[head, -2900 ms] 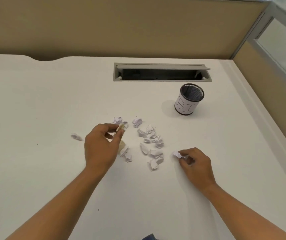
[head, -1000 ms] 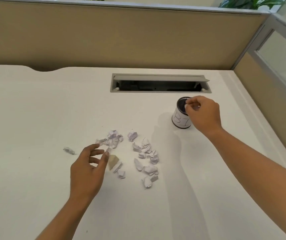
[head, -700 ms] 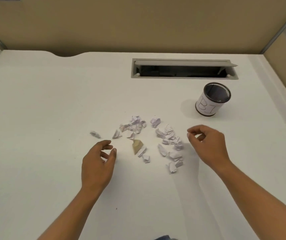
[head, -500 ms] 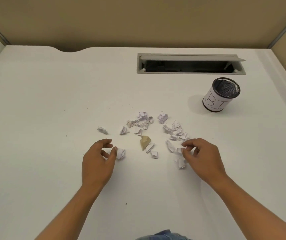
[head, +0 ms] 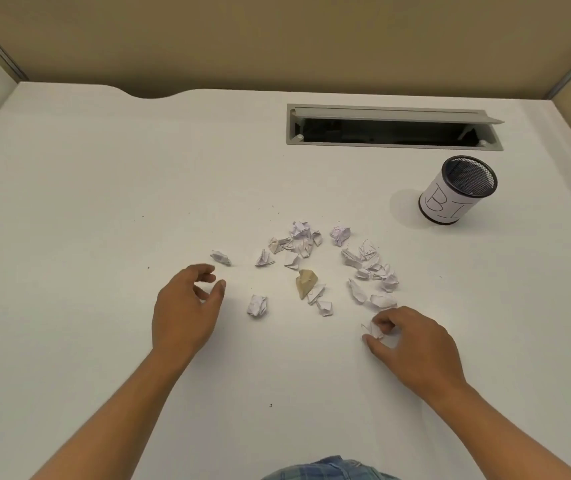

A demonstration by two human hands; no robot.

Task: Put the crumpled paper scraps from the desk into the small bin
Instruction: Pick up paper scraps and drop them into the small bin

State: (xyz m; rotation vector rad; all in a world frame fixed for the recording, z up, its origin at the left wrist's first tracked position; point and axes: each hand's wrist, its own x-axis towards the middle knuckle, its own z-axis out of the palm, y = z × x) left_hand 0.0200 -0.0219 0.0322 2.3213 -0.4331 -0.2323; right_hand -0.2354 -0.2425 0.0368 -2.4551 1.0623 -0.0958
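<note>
Several crumpled white paper scraps (head: 303, 242) lie scattered mid-desk, with one tan scrap (head: 306, 283) among them. My right hand (head: 412, 341) pinches a white scrap (head: 373, 330) at the near right edge of the pile, low on the desk. My left hand (head: 185, 311) hovers open with curled fingers, left of a loose scrap (head: 257, 305) and just below another scrap (head: 220, 257). The small bin (head: 457, 190), a black mesh cup wrapped in white paper with handwritten letters, stands upright at the far right.
A grey cable hatch (head: 395, 125) with its lid raised is set into the white desk (head: 69, 202) behind the pile. Tan partition walls (head: 277, 39) close off the back and both sides.
My right hand came back from the bin to the pile and closed its fingers on a scrap at the near right. My left hand drew back left, leaving a scrap on the desk.
</note>
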